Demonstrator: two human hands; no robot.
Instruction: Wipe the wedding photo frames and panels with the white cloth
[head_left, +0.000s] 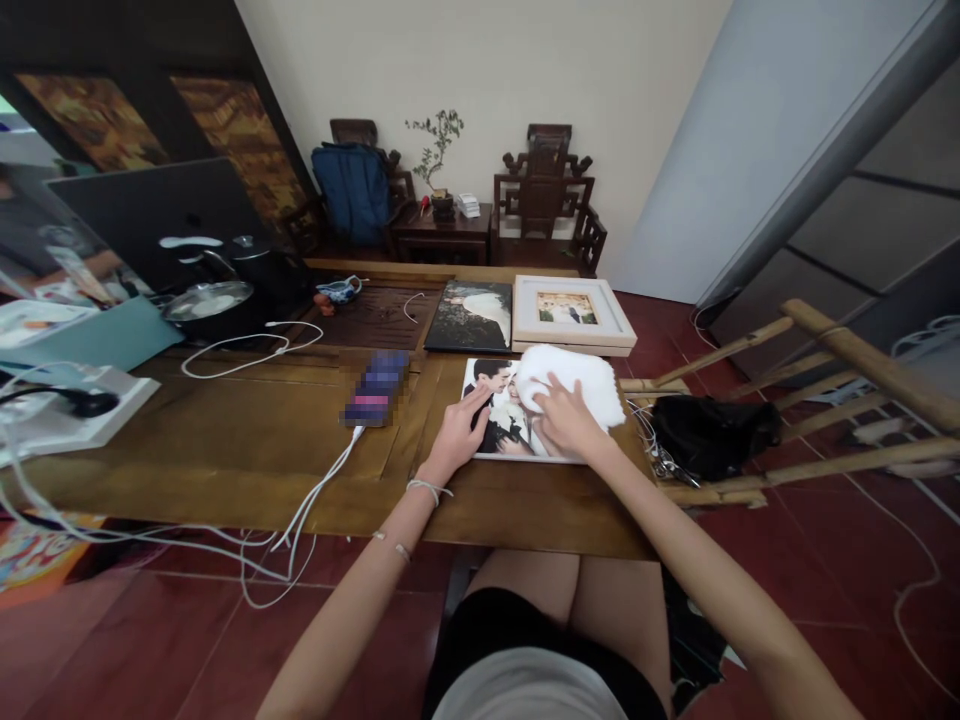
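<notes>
In front of me on the wooden table lies a wedding photo panel (506,425) with a white edge. My left hand (461,430) rests flat on its left side, fingers stretched out. A fluffy white cloth (596,385) covers the panel's right part. My right hand (562,412) presses on this cloth with its fingers spread, and the palm side is hidden. Just behind the panel lie a dark photo panel (469,315) showing a white dress and a light wooden picture frame (574,312) with a small photo.
A phone (377,388) on a white cable lies left of the panel. Farther left stand a glass-lidded pot (208,300), a black kettle (259,265), a laptop (161,215) and a power strip (82,415). A bamboo chair (862,355) holding a black bag (709,435) is at the right.
</notes>
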